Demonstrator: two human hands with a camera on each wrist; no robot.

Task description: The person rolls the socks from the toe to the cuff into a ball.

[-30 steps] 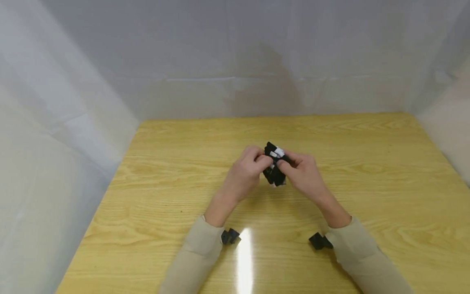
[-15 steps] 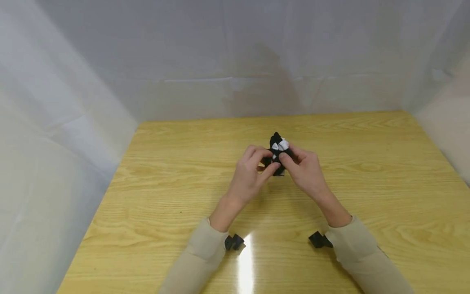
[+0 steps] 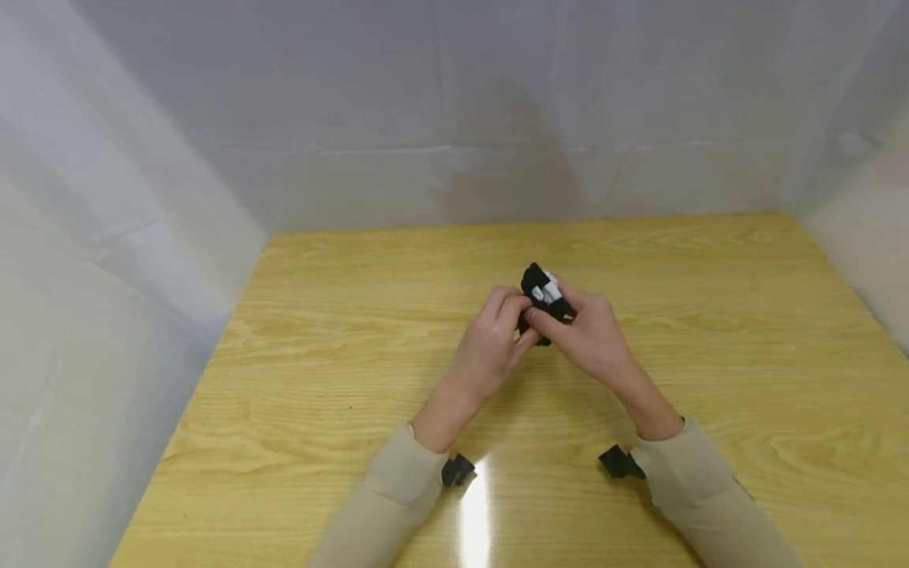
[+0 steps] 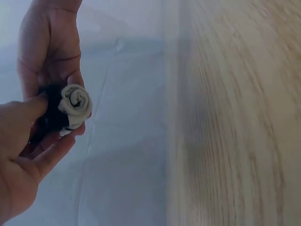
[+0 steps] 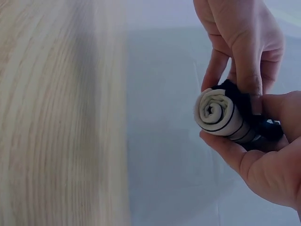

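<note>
Rolled sock (image 3: 543,297), black with a white spiral end, held above the wooden table (image 3: 710,379), mid-board. Half a second back the white end pointed up; now it is tilted down, roll tighter. Left hand (image 3: 497,339) and right hand (image 3: 589,335) both pinch it. Rolling looks nearly finished.

I was looking into a staged recording booth rather than a lived-in room: a pale wooden table (image 3: 355,379) was closed in behind and on both sides by white translucent sheeting (image 3: 142,197) (creased and taped), and small black camera mounts (image 3: 458,470) sat over the table's near edge.
</note>
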